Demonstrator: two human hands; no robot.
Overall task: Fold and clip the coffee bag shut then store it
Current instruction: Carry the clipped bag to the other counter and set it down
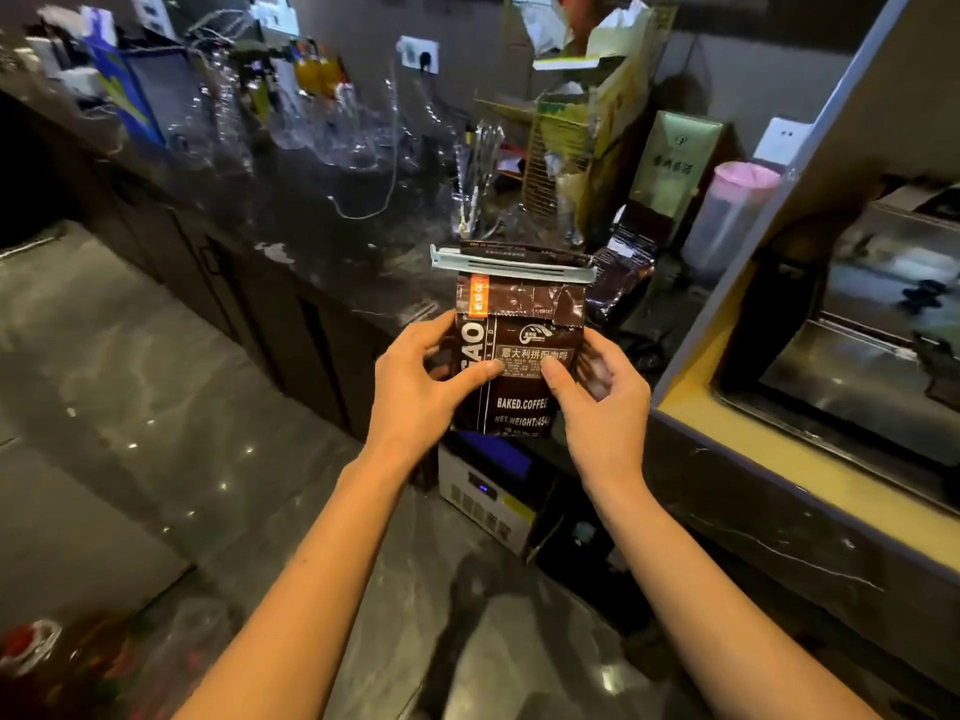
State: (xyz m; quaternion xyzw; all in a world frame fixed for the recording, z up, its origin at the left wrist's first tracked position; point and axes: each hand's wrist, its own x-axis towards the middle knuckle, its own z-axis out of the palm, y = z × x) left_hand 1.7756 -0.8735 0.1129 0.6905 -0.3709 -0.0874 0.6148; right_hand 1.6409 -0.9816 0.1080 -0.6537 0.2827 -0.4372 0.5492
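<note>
Both hands grip the brown coffee bag (519, 356) upright in mid-air, just near of the dark table (322, 236): the left hand (421, 387) wraps its left edge, the right hand (597, 402) its right edge, thumbs pressed on the front label. A pale blue clip (514, 265) is clamped across the bag's folded top.
</note>
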